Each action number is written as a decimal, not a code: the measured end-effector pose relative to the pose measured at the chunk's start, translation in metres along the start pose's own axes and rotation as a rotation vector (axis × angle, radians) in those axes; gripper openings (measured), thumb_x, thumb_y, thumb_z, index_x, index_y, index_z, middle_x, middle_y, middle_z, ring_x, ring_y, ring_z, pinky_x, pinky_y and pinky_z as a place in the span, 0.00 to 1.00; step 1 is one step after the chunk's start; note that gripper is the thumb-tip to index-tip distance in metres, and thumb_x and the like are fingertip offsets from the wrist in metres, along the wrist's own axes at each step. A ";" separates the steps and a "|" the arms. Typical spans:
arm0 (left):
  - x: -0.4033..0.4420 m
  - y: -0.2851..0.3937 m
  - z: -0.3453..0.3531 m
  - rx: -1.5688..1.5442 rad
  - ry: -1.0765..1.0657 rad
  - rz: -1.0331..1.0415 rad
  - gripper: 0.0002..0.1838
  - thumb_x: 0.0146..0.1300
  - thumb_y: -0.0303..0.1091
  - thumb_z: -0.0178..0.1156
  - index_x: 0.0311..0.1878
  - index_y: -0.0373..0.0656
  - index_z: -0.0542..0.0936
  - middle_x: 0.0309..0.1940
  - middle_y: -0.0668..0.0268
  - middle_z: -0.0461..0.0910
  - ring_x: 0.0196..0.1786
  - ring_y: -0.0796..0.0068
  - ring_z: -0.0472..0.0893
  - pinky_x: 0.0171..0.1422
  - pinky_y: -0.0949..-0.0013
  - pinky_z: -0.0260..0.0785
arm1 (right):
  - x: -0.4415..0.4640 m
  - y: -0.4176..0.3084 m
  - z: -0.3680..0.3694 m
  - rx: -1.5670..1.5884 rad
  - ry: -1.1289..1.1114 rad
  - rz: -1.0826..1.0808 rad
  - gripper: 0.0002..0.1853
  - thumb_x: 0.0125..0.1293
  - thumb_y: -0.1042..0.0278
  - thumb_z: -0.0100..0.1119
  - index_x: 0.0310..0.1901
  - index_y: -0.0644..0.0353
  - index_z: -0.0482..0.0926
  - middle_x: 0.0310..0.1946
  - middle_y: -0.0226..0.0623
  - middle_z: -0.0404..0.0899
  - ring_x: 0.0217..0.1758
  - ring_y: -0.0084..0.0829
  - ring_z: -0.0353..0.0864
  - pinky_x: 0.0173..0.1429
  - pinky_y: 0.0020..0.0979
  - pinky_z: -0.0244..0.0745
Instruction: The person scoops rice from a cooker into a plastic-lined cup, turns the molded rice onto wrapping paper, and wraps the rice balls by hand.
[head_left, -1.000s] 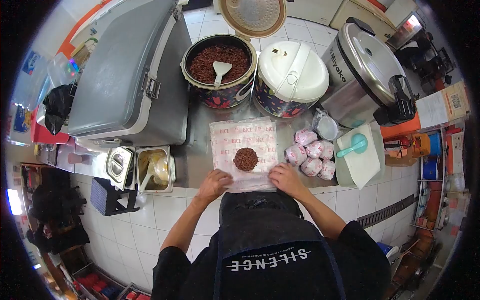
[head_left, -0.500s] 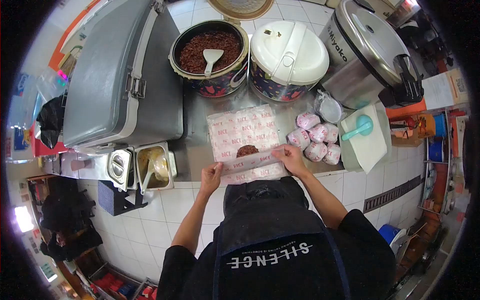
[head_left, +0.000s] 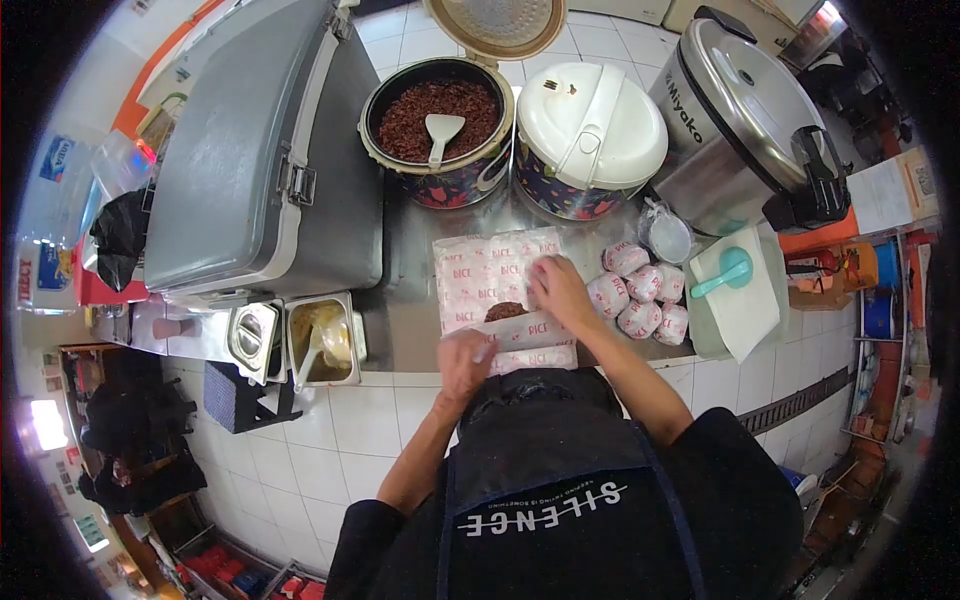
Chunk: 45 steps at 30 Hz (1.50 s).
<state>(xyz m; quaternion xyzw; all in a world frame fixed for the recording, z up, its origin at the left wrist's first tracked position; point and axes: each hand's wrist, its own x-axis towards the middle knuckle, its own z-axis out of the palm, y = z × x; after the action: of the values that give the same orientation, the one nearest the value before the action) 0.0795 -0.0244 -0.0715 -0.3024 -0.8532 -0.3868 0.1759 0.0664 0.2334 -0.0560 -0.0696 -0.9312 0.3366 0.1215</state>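
Note:
Printed wrapping paper [head_left: 490,262] lies on the steel counter, its near edge folded up over part of a dark red-brown rice mound [head_left: 508,311]. My left hand [head_left: 466,362] is at the paper's near left corner, fingers bent and blurred, so its hold is unclear. At the right side of the paper, beyond the fold, is my right hand [head_left: 555,289], with its fingers curled together at the paper; what they pinch is hidden. Several wrapped bundles [head_left: 640,290] sit just right of my right hand.
An open rice cooker [head_left: 440,120] holds dark rice and a white paddle. Beside it stand a white-lidded cooker [head_left: 592,130] and a steel Miyako cooker [head_left: 735,120]. A grey cooler box [head_left: 250,150] and a metal food pan [head_left: 325,340] are at left; a teal scoop [head_left: 735,267] at right.
The paper's near edge has been folded over the rice. My right hand has moved up and away along the right side; my left hand has moved inward. The camera view has shifted too.

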 end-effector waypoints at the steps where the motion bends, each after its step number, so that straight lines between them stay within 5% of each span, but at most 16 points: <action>1: -0.005 0.001 0.000 -0.096 -0.138 0.141 0.15 0.57 0.28 0.72 0.48 0.42 0.83 0.48 0.61 0.83 0.51 0.61 0.82 0.53 0.58 0.73 | 0.017 -0.003 0.007 -0.012 -0.007 -0.081 0.17 0.60 0.64 0.68 0.46 0.63 0.78 0.42 0.46 0.80 0.50 0.48 0.80 0.55 0.45 0.75; 5: 0.004 0.008 0.002 -0.187 -0.324 0.337 0.17 0.56 0.26 0.73 0.49 0.41 0.84 0.49 0.63 0.84 0.54 0.62 0.83 0.55 0.59 0.77 | 0.068 0.008 0.033 -0.099 -0.281 -0.259 0.18 0.57 0.63 0.70 0.47 0.59 0.79 0.41 0.44 0.81 0.50 0.46 0.80 0.59 0.44 0.75; 8: 0.003 0.000 0.007 -0.162 -0.365 0.359 0.17 0.62 0.28 0.64 0.55 0.39 0.83 0.56 0.61 0.83 0.62 0.61 0.80 0.62 0.60 0.76 | 0.087 -0.011 0.014 0.091 -0.674 0.104 0.17 0.56 0.65 0.70 0.46 0.60 0.81 0.43 0.45 0.81 0.51 0.48 0.79 0.58 0.44 0.74; 11: 0.006 -0.001 0.006 -0.147 -0.353 0.381 0.19 0.62 0.28 0.61 0.57 0.39 0.83 0.59 0.61 0.82 0.65 0.61 0.80 0.66 0.59 0.76 | 0.082 -0.007 0.014 -0.045 -0.650 -0.255 0.17 0.56 0.65 0.70 0.47 0.59 0.81 0.44 0.45 0.83 0.50 0.47 0.82 0.56 0.44 0.76; 17: 0.014 0.001 0.003 -0.127 -0.333 0.388 0.16 0.59 0.25 0.68 0.52 0.39 0.85 0.56 0.61 0.85 0.62 0.61 0.82 0.63 0.61 0.79 | 0.068 -0.028 -0.005 0.095 -0.623 -0.035 0.14 0.58 0.66 0.67 0.46 0.57 0.80 0.50 0.46 0.83 0.58 0.46 0.80 0.58 0.46 0.75; 23: 0.012 -0.004 0.006 -0.117 -0.331 0.416 0.19 0.62 0.28 0.62 0.56 0.39 0.84 0.57 0.62 0.84 0.63 0.61 0.81 0.64 0.60 0.77 | 0.064 -0.022 -0.020 -0.091 -0.577 -0.186 0.19 0.60 0.67 0.66 0.53 0.53 0.77 0.46 0.40 0.85 0.51 0.51 0.84 0.52 0.48 0.77; 26: 0.013 -0.003 0.004 -0.120 -0.332 0.414 0.18 0.59 0.26 0.70 0.54 0.39 0.85 0.57 0.62 0.84 0.62 0.62 0.82 0.63 0.61 0.78 | 0.056 -0.022 -0.025 -0.106 -0.544 -0.287 0.20 0.61 0.67 0.65 0.55 0.53 0.77 0.36 0.44 0.85 0.42 0.51 0.85 0.46 0.47 0.78; 32: 0.017 -0.004 0.007 -0.113 -0.314 0.441 0.20 0.59 0.28 0.71 0.56 0.38 0.84 0.58 0.60 0.84 0.65 0.63 0.81 0.67 0.64 0.76 | 0.016 -0.069 -0.045 -0.326 -0.724 -0.193 0.12 0.63 0.71 0.58 0.48 0.56 0.80 0.33 0.52 0.84 0.41 0.51 0.88 0.45 0.52 0.80; 33: 0.019 -0.002 0.007 -0.112 -0.313 0.428 0.20 0.59 0.28 0.71 0.56 0.38 0.84 0.58 0.60 0.84 0.63 0.63 0.81 0.66 0.63 0.77 | 0.009 -0.067 -0.043 -0.426 -0.764 -0.279 0.15 0.64 0.70 0.55 0.52 0.61 0.79 0.41 0.52 0.85 0.50 0.50 0.87 0.52 0.48 0.81; 36: 0.021 -0.001 0.006 -0.118 -0.392 0.370 0.20 0.58 0.29 0.71 0.55 0.40 0.84 0.55 0.60 0.85 0.60 0.62 0.83 0.63 0.62 0.78 | -0.029 -0.041 -0.009 -0.300 -0.308 -0.575 0.17 0.66 0.69 0.53 0.54 0.66 0.79 0.53 0.51 0.84 0.62 0.48 0.82 0.62 0.44 0.78; 37: 0.012 -0.009 0.009 -0.123 -0.474 0.334 0.20 0.58 0.30 0.72 0.55 0.40 0.85 0.54 0.60 0.85 0.59 0.62 0.84 0.61 0.61 0.78 | -0.037 -0.044 -0.010 -0.327 -0.391 -0.562 0.20 0.67 0.68 0.52 0.57 0.69 0.78 0.62 0.51 0.79 0.70 0.47 0.76 0.71 0.42 0.73; 41: -0.007 -0.037 0.023 -0.010 -0.446 0.520 0.17 0.57 0.30 0.72 0.51 0.42 0.86 0.50 0.61 0.86 0.52 0.62 0.85 0.54 0.60 0.79 | -0.072 -0.042 0.004 -0.283 -0.343 -0.508 0.22 0.69 0.68 0.48 0.61 0.70 0.76 0.66 0.54 0.76 0.73 0.47 0.73 0.74 0.43 0.70; 45: 0.015 -0.021 0.011 -0.085 -0.394 0.433 0.14 0.57 0.29 0.72 0.47 0.42 0.87 0.49 0.60 0.86 0.51 0.62 0.86 0.53 0.61 0.80 | -0.081 -0.039 0.012 -0.213 -0.271 -0.464 0.22 0.69 0.67 0.49 0.60 0.70 0.78 0.64 0.52 0.78 0.73 0.47 0.72 0.75 0.42 0.70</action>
<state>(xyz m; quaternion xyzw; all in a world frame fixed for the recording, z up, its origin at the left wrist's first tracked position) 0.0536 -0.0210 -0.0819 -0.5536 -0.7697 -0.3094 0.0726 0.1389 0.1789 -0.0546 0.1786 -0.9601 0.2062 0.0618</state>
